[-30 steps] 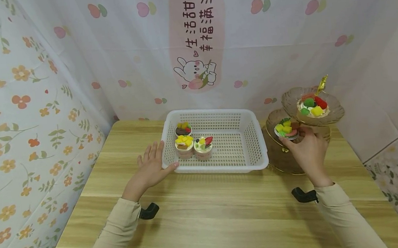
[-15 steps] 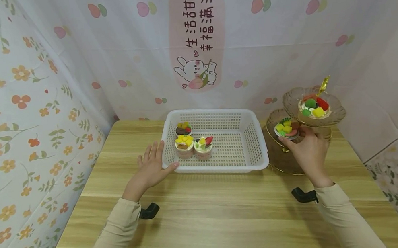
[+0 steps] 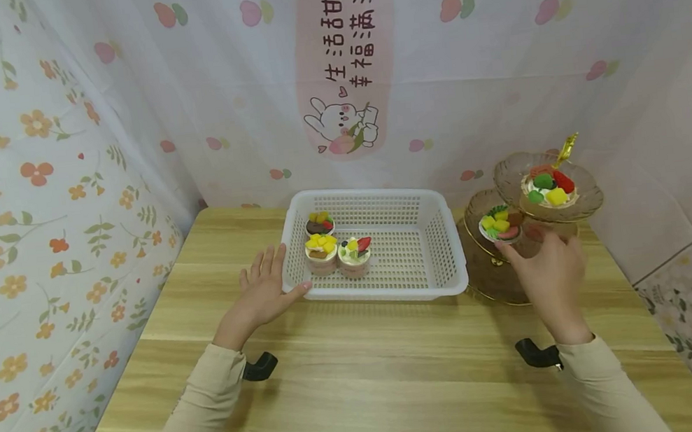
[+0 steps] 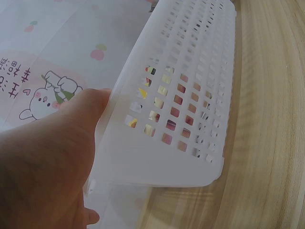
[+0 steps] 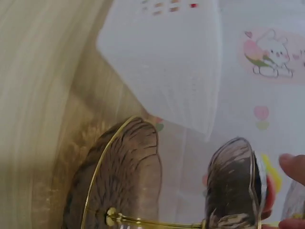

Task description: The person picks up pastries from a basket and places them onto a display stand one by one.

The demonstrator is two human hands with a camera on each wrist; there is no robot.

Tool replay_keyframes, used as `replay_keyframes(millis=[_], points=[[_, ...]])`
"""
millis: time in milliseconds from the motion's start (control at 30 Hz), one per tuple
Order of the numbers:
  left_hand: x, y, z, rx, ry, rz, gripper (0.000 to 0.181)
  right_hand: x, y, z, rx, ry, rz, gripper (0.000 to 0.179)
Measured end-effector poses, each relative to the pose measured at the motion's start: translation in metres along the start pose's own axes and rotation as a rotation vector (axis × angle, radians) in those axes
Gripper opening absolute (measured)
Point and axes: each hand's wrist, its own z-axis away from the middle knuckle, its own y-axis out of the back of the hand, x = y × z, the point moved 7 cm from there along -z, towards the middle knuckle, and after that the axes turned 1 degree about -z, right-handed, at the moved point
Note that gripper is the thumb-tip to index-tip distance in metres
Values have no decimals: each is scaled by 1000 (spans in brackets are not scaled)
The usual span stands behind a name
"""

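My left hand point(image 3: 259, 292) rests at the left end of a white plastic basket point(image 3: 405, 294), fingers straight, thumb along the front rim. Inside the basket's left part sit three fruit-topped toy dessert cups, the front pair being a yellow-topped cup point(image 3: 322, 254) and a strawberry-topped cup point(image 3: 354, 257). My right hand point(image 3: 552, 279) is beside a tiered stand, close to a fruit-topped dessert cup point(image 3: 499, 225) on its middle plate point(image 3: 478, 205). In the right wrist view the thumb point(image 5: 293, 167) stands apart from that cup. Another fruit dessert point(image 3: 548, 187) sits on the top plate point(image 3: 509, 171).
The stand's wide brown bottom plate point(image 3: 493, 288) lies just right of the basket. A gold handle point(image 3: 567, 148) rises above the top plate. A printed curtain point(image 3: 221, 116) hangs behind the wooden table point(image 3: 401, 379), and a flowered curtain stands at the left.
My right hand has let go of the dessert cup on the middle plate and drawn slightly right and back. The top plate has shifted slightly to the right. My left hand stays in place.
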Motion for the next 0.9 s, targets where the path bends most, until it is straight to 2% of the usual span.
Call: replay_keyframes(millis=[133,233,400,600,733,900], points=[[0,2,0,2,2,12,101,-24,-2,13,32,132,8,40],[-1,2,1,2,3,14,101,-46,-16,16,-28,211,-21,31],[-3,-1,0,-14,3,8,103,-84,-52,5,-237,267,-162,26],[-1,-1,-1,-8,2,-2,102,-124,-102,-24,-507,269,-322,42],[-1,-2,-1,-14,3,-21,103,-147,-138,-41,-655,266,-385,50],[-1,0,-1,4,4,-27,102,-168,-185,-56,-795,276,-443,55]])
